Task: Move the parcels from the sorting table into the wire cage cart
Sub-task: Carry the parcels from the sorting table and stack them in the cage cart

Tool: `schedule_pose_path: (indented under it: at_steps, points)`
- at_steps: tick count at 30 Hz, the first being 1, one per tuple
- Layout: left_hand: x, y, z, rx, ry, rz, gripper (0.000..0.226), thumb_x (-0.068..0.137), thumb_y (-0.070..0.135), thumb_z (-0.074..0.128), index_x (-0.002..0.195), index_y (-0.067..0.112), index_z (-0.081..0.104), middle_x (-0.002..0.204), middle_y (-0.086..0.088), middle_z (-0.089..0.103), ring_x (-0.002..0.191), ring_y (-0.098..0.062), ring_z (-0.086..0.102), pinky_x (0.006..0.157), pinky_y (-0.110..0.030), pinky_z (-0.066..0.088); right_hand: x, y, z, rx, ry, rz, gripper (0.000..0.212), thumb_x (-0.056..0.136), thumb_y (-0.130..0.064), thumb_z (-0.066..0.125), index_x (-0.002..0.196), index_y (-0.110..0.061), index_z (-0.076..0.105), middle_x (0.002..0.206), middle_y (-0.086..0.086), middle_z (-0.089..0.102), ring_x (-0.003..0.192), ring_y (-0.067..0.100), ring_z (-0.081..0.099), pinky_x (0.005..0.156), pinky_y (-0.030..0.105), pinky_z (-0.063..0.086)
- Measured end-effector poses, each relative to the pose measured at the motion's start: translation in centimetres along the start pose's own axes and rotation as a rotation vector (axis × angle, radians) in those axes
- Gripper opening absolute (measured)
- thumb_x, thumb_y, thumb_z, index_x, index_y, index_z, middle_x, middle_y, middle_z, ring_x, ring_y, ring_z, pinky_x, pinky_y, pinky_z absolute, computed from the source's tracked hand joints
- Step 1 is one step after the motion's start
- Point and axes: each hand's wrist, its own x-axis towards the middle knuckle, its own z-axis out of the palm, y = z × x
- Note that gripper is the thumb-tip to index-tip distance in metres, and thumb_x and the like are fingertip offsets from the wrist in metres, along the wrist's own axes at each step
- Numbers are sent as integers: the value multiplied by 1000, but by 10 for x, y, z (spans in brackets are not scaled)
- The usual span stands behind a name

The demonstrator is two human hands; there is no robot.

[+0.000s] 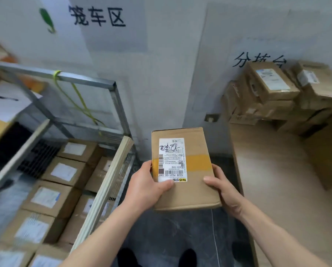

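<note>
A brown cardboard parcel [192,170] with a white shipping label and a yellow tape band is held flat in mid-air over the dark floor, between cart and table. My left hand [147,185] grips its left edge, thumb on the label. My right hand [223,187] grips the right edge, thumb on top. The wire cage cart [111,182] stands to the left, with several labelled parcels [63,170] packed in rows inside. The wooden sorting table [273,170] is on the right, with several stacked parcels [271,87] at its far end.
A white wall with signs rises straight ahead. The cart's metal frame [65,76] carries a yellow-green strap [74,99]. My shoes show at the bottom on the dark floor [173,232]. Further boxes sit at the far left.
</note>
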Motion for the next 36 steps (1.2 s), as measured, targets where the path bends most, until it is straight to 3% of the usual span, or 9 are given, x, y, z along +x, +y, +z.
schedule_pose_path:
  at_steps: [4,10,15,18,22,25,27,32,36]
  points:
    - [-7,-41,-69,-31,100,-14,59,71,40,88,120,37,54,102,27,65,96,6,61,78,-18,46,27,-17,76,-76,-156,-3,124,39,-61,94,146,-32,39,132,4,64,116,24,66,93,40,55]
    - [-20,-92,-154,-112,227,-62,59,73,35,87,115,43,47,103,26,65,97,4,62,88,-26,52,63,-38,182,-65,-323,30,100,49,-40,89,138,-25,48,126,7,70,111,25,69,82,34,58]
    - [-31,-138,-205,-133,326,-124,55,70,37,87,112,41,50,104,24,67,94,6,62,85,-24,52,95,-35,254,-142,-405,65,118,44,-45,96,146,-25,40,132,9,66,118,32,65,98,54,52]
    - [-39,-162,-231,-160,363,-159,54,71,35,86,109,45,49,100,30,65,92,9,62,80,-17,50,112,-31,290,-184,-449,64,113,49,-39,91,147,-24,37,130,10,67,117,34,66,105,62,46]
    - [-47,-191,-257,-185,449,-214,55,80,35,82,121,43,48,104,33,60,95,10,60,81,-15,48,133,-31,337,-249,-548,54,122,41,-50,97,146,-27,39,131,10,66,120,36,63,105,62,46]
    - [-56,-212,-268,-145,513,-296,68,83,42,77,143,28,47,129,18,60,116,-9,58,98,-35,50,154,-26,364,-311,-613,62,119,40,-54,96,144,-31,42,128,9,68,121,37,63,104,64,46]
    - [-61,-223,-272,-120,533,-351,73,86,45,74,148,25,43,144,9,53,126,-14,53,105,-40,46,167,-22,378,-349,-659,82,118,38,-57,95,142,-34,44,126,8,70,118,36,64,102,64,47]
    - [-66,-243,-268,-27,558,-498,74,92,54,63,154,25,35,156,7,40,140,-15,41,112,-33,37,200,-12,404,-403,-805,141,122,34,-57,95,140,-23,47,124,9,70,110,30,69,83,43,57]
    - [-64,-254,-255,11,566,-603,73,94,57,57,155,24,31,160,7,33,146,-14,32,117,-33,31,234,-2,418,-492,-896,218,122,32,-60,95,140,-27,49,127,10,68,113,33,68,98,58,51]
